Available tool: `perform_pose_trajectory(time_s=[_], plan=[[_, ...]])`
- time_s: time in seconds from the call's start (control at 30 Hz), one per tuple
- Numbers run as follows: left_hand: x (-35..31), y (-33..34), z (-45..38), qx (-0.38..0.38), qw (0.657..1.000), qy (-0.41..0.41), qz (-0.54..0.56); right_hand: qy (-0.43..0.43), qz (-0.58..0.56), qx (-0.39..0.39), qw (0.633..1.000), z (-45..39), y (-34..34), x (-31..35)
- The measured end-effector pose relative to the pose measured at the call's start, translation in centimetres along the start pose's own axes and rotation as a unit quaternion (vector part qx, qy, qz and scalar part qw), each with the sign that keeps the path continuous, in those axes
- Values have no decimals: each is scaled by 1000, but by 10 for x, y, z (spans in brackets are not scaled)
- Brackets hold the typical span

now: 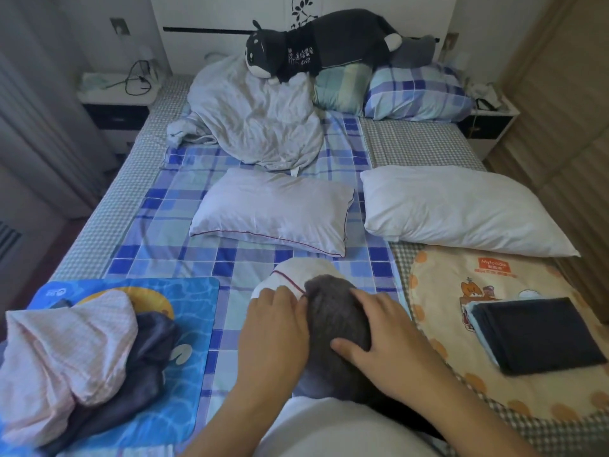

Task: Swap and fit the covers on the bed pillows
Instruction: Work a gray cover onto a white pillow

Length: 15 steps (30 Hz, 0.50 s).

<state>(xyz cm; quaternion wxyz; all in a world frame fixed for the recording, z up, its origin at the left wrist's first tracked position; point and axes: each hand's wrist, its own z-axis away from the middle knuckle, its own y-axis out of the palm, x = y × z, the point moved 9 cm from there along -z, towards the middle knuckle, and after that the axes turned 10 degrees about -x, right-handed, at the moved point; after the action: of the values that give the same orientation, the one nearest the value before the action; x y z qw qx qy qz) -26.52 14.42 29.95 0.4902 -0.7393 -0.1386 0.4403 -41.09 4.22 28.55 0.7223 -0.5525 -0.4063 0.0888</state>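
Note:
A white pillow with red piping [298,272] pokes out of a dark grey cover [336,311] at the near middle of the bed. My left hand [275,328] pinches the cover's edge where it meets the pillow. My right hand [385,334] grips the grey cover from the right, thumb pressed into the fabric. Two bare white pillows lie further up: a smaller one with red piping [273,209] and a larger one [461,206]. A pile of removed covers, pink check [62,351] over dark fabric [148,357], sits at the near left.
A folded dark cover [530,334] lies on a cartoon-print mat [445,278] at the right. A crumpled grey quilt [257,117], a plush dog [316,44] and plaid pillows [418,90] fill the head of the bed. Nightstands [115,103] flank both sides.

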Motion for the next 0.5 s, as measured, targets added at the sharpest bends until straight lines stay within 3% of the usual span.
perform_pose_trajectory(time_s=[0.13, 0.2, 0.23, 0.3, 0.37, 0.4, 0.47, 0.5], plan=[[2, 14, -5, 78, 992, -72, 66, -23, 29, -8, 999, -5, 4, 20], [7, 16, -7, 118, 966, -143, 182, -6, 18, -19, 1000, -10, 2, 19], [8, 20, -6, 148, 932, -191, 270, -2, 5, -22, 1000, -13, -1, 18], [-3, 30, -2, 213, 815, -272, 464, 7, -25, -22, 999, -17, -9, 18], [-19, 33, -5, 250, 716, -287, 585, 20, -30, -24, 999, -19, -22, 19], [-25, 35, -8, 258, 686, -281, 620, 22, -18, -34, 999, -21, -29, 17], [-29, 41, -12, 262, 668, -260, 646, 18, 32, -48, 998, -24, -38, 5], [-26, 46, -9, 256, 696, -238, 627, 31, 48, -43, 997, -25, -38, -7]])
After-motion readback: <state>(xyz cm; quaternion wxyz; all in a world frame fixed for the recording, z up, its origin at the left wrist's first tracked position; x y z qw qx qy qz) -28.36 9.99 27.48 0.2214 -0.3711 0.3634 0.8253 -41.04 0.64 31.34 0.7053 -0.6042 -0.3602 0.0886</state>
